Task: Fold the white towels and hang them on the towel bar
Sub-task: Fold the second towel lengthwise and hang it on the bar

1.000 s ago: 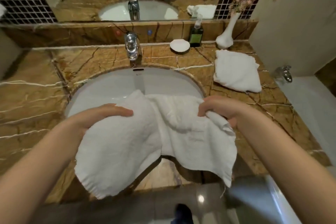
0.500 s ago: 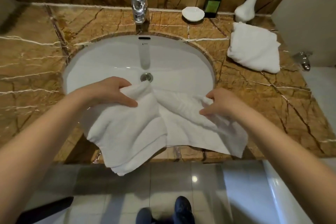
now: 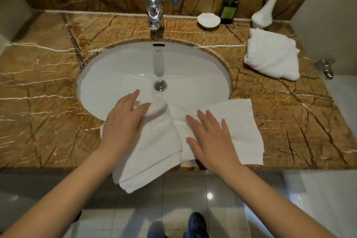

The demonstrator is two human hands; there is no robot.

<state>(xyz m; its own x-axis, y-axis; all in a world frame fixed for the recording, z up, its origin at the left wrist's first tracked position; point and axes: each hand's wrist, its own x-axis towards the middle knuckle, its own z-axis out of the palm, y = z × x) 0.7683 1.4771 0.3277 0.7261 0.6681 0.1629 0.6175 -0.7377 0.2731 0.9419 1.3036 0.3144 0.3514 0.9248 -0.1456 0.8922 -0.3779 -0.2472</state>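
White terry towel (image 3: 228, 121) spread across near edge of brown veined marble bench (image 3: 42, 102), long axis left-right, left end bunched and hanging over front lip. Left hand (image 3: 123, 121) and right hand (image 3: 210, 141) both flat on it, fingers splayed, gripping nothing. White oval sink basin (image 3: 125, 67) empty but for towel's far fold; second folded white towel (image 3: 272, 54) well apart, right rear.

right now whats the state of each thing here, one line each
towel under the hands: spread on the counter edge, partly folded, one end hanging off
second towel: folded, lying on the counter
left hand: flat on the towel
right hand: flat, fingers spread
faucet: off
sink: no water in it
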